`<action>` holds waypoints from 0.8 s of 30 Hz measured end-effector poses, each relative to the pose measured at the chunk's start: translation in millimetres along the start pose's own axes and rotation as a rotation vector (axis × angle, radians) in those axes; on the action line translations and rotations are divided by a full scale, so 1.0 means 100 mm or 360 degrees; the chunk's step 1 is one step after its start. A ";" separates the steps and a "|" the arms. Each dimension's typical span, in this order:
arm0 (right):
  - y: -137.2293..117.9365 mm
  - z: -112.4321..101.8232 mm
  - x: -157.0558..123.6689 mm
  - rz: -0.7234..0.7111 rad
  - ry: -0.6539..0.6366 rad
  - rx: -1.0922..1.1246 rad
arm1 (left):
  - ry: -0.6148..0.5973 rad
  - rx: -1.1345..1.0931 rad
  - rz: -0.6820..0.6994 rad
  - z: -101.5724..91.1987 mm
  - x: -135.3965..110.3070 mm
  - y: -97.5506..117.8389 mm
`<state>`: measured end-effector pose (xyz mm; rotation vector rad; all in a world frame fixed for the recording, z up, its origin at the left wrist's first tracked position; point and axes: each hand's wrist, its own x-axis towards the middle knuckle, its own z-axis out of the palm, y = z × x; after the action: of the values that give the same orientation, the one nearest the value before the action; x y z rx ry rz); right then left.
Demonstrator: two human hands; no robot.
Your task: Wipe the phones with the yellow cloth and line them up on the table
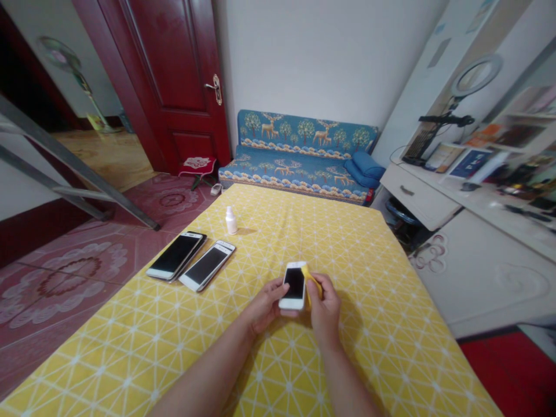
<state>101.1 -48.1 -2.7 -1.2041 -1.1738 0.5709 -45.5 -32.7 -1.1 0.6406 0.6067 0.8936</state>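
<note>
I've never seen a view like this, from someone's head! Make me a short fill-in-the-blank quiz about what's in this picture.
The right hand presses a ____ cloth against the white smartphone held in the left hand.
Beyond the hands, the blue sofa is patterned with trees and ____.
The red wooden door beside the sofa stands ____.

Missing words: yellow; deer; open.
</note>
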 end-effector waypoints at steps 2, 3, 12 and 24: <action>-0.04 0.04 -0.03 -0.0040 -0.0116 0.0016 | 0.0038 -0.0071 0.0106 -0.02 0.02 0.00; -0.06 0.06 -0.05 -0.0051 -0.0156 0.0019 | 0.0058 -0.0107 0.0176 -0.03 0.03 0.00; -0.06 0.15 -0.17 -0.0036 -0.0184 0.0055 | 0.0249 -0.0333 0.0444 -0.03 0.10 -0.06; -0.03 0.22 -0.16 -0.0341 -0.0624 -0.0177 | 0.0191 -0.0560 0.0352 0.00 0.07 0.01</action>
<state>74.9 -53.3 -7.8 -1.0680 -1.6634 0.6006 -42.3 -25.8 -1.3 0.3405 0.4744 1.2196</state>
